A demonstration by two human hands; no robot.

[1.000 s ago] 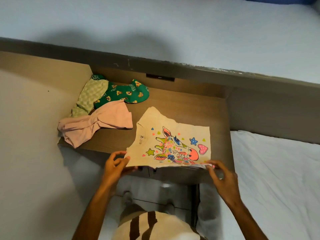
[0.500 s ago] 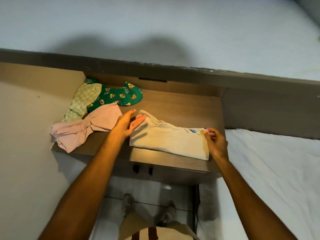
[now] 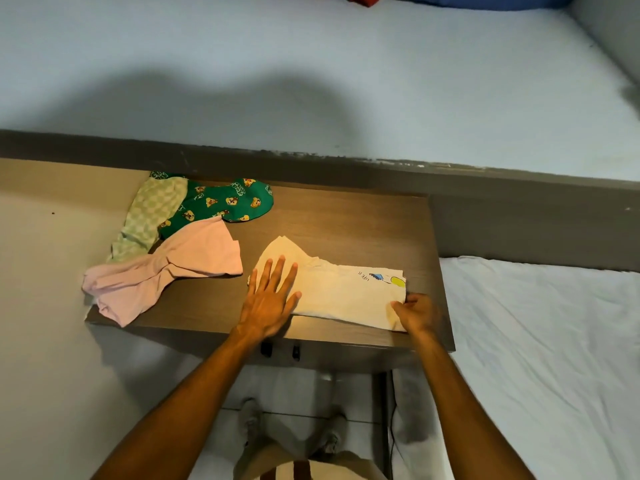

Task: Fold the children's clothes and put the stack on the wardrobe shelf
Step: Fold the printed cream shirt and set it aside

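A cream children's shirt (image 3: 343, 292) lies folded in half on the brown wooden table (image 3: 346, 223), its printed side mostly hidden inside. My left hand (image 3: 270, 299) rests flat with fingers spread on the shirt's left end. My right hand (image 3: 414, 311) pinches the shirt's right near corner. To the left lie a crumpled pink garment (image 3: 166, 271), a green garment with yellow cartoon prints (image 3: 225, 202) and a pale green checked garment (image 3: 152, 213), all unfolded and overlapping.
A dark headboard ledge (image 3: 346, 171) runs behind the table, with a pale blue mattress (image 3: 311, 64) beyond. A white-sheeted bed (image 3: 536, 358) lies to the right. A beige panel (image 3: 45, 271) stands to the left. My feet (image 3: 287, 427) show below.
The shirt was folded over from the near edge, hiding the giraffe print. My left hand then slid from the shirt's far left corner down onto its left end, and my right hand moved to the near right corner.
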